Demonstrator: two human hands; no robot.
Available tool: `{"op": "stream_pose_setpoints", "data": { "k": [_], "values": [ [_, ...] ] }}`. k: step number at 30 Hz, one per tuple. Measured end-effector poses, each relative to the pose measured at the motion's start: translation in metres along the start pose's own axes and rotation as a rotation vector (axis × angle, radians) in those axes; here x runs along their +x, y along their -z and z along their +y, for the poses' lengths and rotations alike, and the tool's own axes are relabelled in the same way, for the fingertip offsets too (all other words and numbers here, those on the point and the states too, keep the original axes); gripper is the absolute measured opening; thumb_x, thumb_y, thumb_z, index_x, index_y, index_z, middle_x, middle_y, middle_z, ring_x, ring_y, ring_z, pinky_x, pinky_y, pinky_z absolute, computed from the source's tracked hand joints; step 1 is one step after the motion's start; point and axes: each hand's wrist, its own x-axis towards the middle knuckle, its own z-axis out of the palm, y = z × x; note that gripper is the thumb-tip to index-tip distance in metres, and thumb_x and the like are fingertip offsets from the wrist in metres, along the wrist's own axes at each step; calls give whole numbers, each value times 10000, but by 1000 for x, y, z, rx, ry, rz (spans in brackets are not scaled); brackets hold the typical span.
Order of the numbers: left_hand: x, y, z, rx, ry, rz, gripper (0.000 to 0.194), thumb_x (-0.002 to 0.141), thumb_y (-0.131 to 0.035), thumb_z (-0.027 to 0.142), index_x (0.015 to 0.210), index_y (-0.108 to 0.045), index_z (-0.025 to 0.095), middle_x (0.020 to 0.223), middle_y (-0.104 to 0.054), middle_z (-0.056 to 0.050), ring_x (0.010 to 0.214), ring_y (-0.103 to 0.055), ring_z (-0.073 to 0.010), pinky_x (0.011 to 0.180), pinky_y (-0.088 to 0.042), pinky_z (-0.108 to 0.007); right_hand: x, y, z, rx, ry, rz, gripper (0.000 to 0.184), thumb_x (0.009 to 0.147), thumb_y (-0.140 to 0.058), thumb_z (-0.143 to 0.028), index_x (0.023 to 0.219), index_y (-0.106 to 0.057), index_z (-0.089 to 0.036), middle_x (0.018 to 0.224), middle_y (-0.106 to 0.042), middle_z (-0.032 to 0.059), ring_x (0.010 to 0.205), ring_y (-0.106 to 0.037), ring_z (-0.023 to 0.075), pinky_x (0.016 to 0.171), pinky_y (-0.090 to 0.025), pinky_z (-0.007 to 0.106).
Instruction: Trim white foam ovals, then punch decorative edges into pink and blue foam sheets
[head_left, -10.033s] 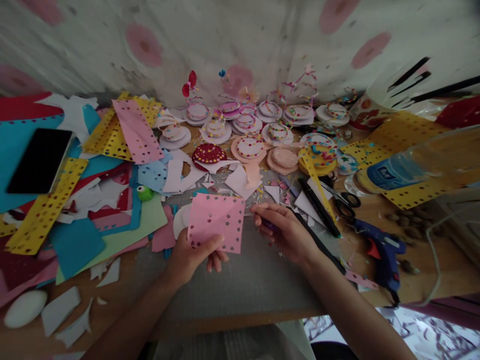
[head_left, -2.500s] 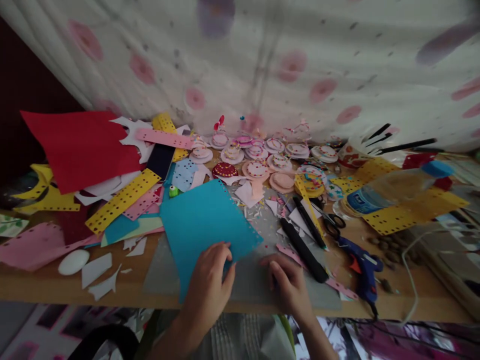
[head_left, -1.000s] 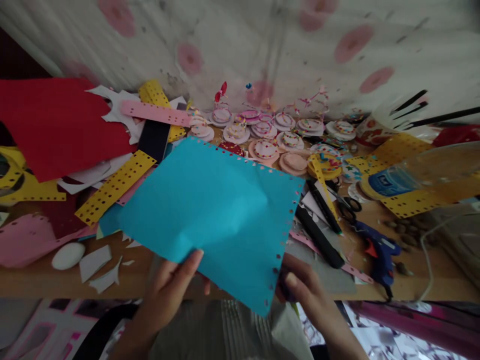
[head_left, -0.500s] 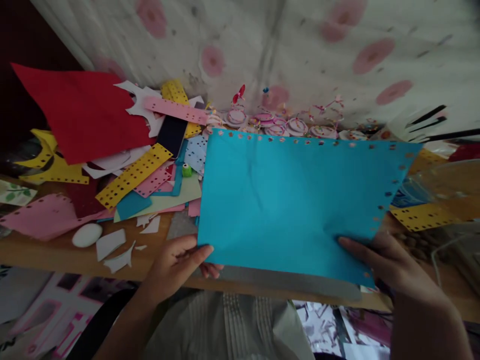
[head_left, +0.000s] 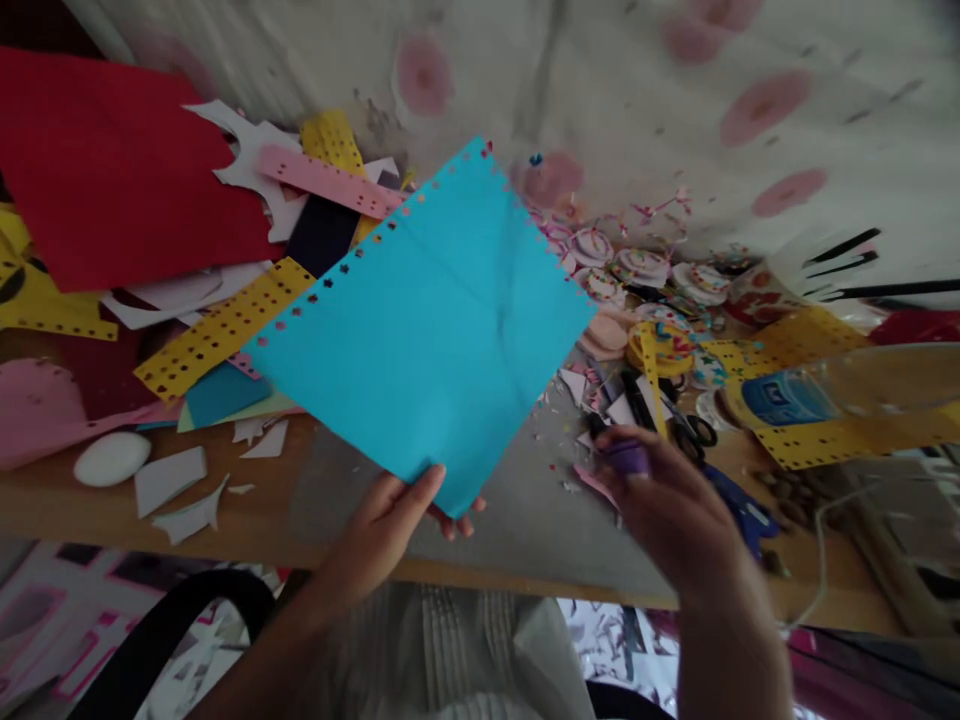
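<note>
My left hand (head_left: 394,520) pinches the lower corner of a turquoise paper sheet (head_left: 427,320) with punched holes along two edges. The sheet is held up over the wooden table (head_left: 67,510), turned like a diamond. My right hand (head_left: 671,500) is blurred to the right of the sheet, apart from it, fingers curled round a small purple object (head_left: 628,458) that I cannot identify. A grey mat (head_left: 517,520) lies on the table under the hands.
Red (head_left: 112,170), yellow and pink paper scraps pile up at the left. Small decorated paper cakes (head_left: 637,265) stand at the back by the spotted curtain. Scissors (head_left: 694,430), a blue glue gun (head_left: 739,500) and a plastic bottle (head_left: 825,385) lie at the right.
My right hand has let go of the turquoise sheet. The left hand has turned the sheet from level to a diamond and shifted it left.
</note>
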Motion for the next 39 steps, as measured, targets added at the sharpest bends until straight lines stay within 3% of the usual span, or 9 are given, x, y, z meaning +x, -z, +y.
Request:
{"op": "stream_pose_setpoints", "data": {
  "k": [3,8,15,23,32,39],
  "values": [
    [5,-10,-16,23,61,-8,412,918,-504,487,718,-640,153,668,-662,-38,618,-587,-129,620,-476,-247,-28,-31,26,135,-180,-123,337,791,-721,-383,1098,-637,-271,1096,-672,58,831,-633,174,804,-505,332],
    [15,-16,-25,197,72,-23,522,890,-487,553,519,-480,184,478,-481,29,479,-456,-89,533,-386,-228,-41,-61,43,311,-321,-197,307,836,-655,-484,913,-602,-191,771,-698,33,587,-594,111,586,-495,238],
    [17,-16,-20,213,117,46,528,844,-522,577,483,-487,194,388,-399,54,411,-412,-85,480,-351,-228,-36,-61,43,287,-404,-238,415,801,-658,-562,800,-569,-157,567,-617,-15,418,-478,52,421,-383,155],
    [11,-21,-23,211,114,97,528,841,-542,524,434,-436,204,392,-409,45,426,-439,-88,503,-379,-230,-34,-67,46,369,-413,-266,395,800,-666,-548,842,-571,-167,562,-608,-26,411,-478,51,419,-398,148],
    [11,-22,-21,186,113,103,485,836,-547,517,480,-500,191,390,-421,51,408,-427,-85,476,-356,-226,-38,-67,43,433,-409,-294,360,820,-667,-503,934,-550,-182,601,-625,-23,442,-497,54,441,-409,147],
    [6,-21,-27,223,132,88,466,855,-540,523,536,-518,183,443,-451,42,452,-449,-93,480,-355,-225,-33,-66,41,295,-420,-266,369,771,-721,-500,870,-597,-167,611,-619,-19,482,-509,61,481,-409,161]
  ]
}}
